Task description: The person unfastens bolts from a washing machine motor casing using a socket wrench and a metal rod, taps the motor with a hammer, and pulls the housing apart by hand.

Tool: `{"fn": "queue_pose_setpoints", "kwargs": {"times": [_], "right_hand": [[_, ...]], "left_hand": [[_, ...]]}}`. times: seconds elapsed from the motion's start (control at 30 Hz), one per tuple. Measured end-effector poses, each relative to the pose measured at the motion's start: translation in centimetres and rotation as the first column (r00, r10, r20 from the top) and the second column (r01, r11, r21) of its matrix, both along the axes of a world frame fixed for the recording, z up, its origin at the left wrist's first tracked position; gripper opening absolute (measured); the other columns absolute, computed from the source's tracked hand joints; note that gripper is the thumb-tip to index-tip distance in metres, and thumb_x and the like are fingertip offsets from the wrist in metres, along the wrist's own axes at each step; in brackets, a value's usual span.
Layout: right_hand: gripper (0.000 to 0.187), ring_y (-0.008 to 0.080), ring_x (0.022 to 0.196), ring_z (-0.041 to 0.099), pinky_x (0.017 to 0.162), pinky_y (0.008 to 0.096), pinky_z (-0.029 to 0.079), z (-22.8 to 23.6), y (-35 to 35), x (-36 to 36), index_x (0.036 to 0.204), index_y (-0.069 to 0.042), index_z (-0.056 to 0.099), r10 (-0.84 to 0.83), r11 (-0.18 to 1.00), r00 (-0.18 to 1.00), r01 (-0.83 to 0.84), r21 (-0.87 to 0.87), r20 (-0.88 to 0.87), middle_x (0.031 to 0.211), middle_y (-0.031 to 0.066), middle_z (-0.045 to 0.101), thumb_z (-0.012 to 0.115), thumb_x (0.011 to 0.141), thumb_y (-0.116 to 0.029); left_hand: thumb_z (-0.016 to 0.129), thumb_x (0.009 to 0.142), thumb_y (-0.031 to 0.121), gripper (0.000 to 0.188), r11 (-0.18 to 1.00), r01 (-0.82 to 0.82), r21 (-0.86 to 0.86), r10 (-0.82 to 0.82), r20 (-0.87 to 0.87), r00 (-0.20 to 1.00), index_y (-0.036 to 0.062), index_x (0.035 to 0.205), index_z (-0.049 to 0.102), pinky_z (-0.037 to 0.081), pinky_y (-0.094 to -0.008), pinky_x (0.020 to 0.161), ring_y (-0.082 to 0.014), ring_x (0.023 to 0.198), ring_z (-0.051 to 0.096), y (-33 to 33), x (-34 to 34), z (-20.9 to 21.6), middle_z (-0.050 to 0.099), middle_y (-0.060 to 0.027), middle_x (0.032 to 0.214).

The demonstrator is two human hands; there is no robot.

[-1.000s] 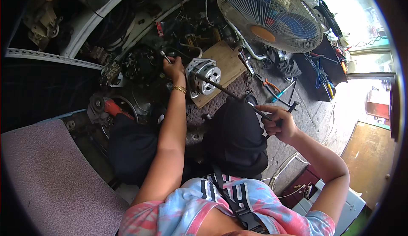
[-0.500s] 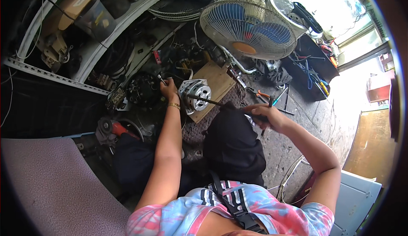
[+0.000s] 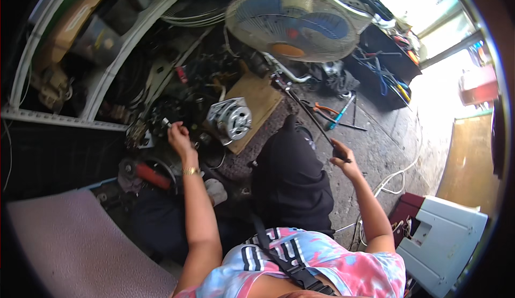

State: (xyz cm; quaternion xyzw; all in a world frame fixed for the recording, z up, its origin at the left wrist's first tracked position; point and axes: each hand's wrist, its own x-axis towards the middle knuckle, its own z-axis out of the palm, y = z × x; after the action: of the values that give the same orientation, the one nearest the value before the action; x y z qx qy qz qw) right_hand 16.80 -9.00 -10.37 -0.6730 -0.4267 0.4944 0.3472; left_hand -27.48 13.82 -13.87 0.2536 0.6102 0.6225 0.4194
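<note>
My left hand is closed around a small silver-tipped piece, too blurred to name further. It is to the left of a silver electric motor, apart from it. The motor sits tilted on a wooden board, its round vented end facing me. On the right, beside my knee, my right hand grips the dark handle of a long thin-shafted tool. The shaft slants up and left, away from the motor, toward metal tools lying on the floor. Its tip cannot be told apart from them.
A fan with blue blades stands beyond the board. Orange-handled pliers lie on the floor near a black toolbox. A red angle grinder rests at my left. A metal rack borders the far left.
The long tool's shaft has swung from across the motor to the right, with my right hand lower. My left hand has moved left, away from the motor. The whole view has shifted.
</note>
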Motion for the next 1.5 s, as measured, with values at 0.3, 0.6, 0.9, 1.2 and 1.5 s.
{"fn": "queue_pose_setpoints", "kwargs": {"times": [0.3, 0.6, 0.9, 1.2, 1.5], "right_hand": [[0.049, 0.0068, 0.066, 0.048, 0.059, 0.0216, 0.038, -12.3, -4.7, 1.4, 0.126, -0.001, 0.051, -0.444, 0.892, 0.895, 0.447, 0.066, -0.046, 0.081, 0.0001, 0.057, 0.056, 0.077, -0.003], [0.049, 0.0157, 0.083, 0.060, 0.075, 0.0275, 0.047, -20.6, 0.7, 6.2, 0.132, -0.001, 0.044, -0.437, 0.821, 0.892, 0.447, 0.356, -0.112, 0.102, 0.0108, 0.061, 0.054, 0.085, -0.011], [0.048, 0.0216, 0.095, 0.060, 0.081, 0.0340, 0.047, -23.4, 3.3, 11.1, 0.132, -0.003, 0.044, -0.133, 0.958, 0.952, 0.052, 0.283, 0.276, 0.113, 0.0129, 0.058, 0.054, 0.090, -0.024], [0.039, 0.0124, 0.061, 0.051, 0.053, 0.0281, 0.040, -18.0, 10.9, 8.1, 0.113, -0.013, 0.055, -0.236, 0.971, 0.661, 0.131, -0.201, -0.712, 0.083, 0.0008, 0.057, 0.055, 0.088, -0.043], [0.046, 0.0072, 0.064, 0.040, 0.058, 0.0220, 0.032, 10.9, 13.1, 7.7, 0.126, -0.005, 0.046, 0.069, 0.976, 0.996, -0.056, 0.210, -0.054, 0.071, -0.0043, 0.041, 0.045, 0.081, -0.012]], "left_hand": [[0.045, 0.097, 0.022, 0.019, 0.587, 0.807, 0.056, -0.803, 0.162, 0.573, 0.0060, 0.094, 0.055, 0.044, -0.0228, 0.056, -0.0099, 0.059, 0.049, -4.2, 15.4, 8.2, 0.050, -0.0007, 0.068], [0.048, 0.090, 0.008, 0.011, 0.581, 0.807, -0.103, -0.623, 0.582, 0.523, 0.0100, 0.101, 0.051, 0.051, -0.0362, 0.055, -0.0190, 0.063, 0.058, -3.1, 33.1, -6.1, 0.057, -0.0065, 0.074], [0.055, 0.089, 0.020, 0.010, 0.551, 0.834, 0.020, -0.323, 0.927, 0.191, 0.0142, 0.081, 0.057, 0.047, -0.0363, 0.063, -0.0145, 0.061, 0.054, -3.3, 38.2, -9.3, 0.054, 0.0018, 0.065], [0.063, 0.080, 0.011, 0.031, 0.545, 0.835, 0.071, -0.746, -0.412, 0.523, 0.0067, 0.110, 0.059, 0.041, -0.0366, 0.087, -0.0212, 0.101, 0.052, -4.9, 30.8, -2.9, 0.055, -0.0111, 0.107], [0.077, 0.065, 0.019, 0.072, 0.970, 0.196, 0.144, 0.007, -0.822, 0.570, 0.0008, 0.125, 0.042, 0.032, -0.0443, 0.099, -0.0329, 0.113, 0.045, -3.2, 8.3, 1.1, 0.050, -0.0174, 0.114]]}}
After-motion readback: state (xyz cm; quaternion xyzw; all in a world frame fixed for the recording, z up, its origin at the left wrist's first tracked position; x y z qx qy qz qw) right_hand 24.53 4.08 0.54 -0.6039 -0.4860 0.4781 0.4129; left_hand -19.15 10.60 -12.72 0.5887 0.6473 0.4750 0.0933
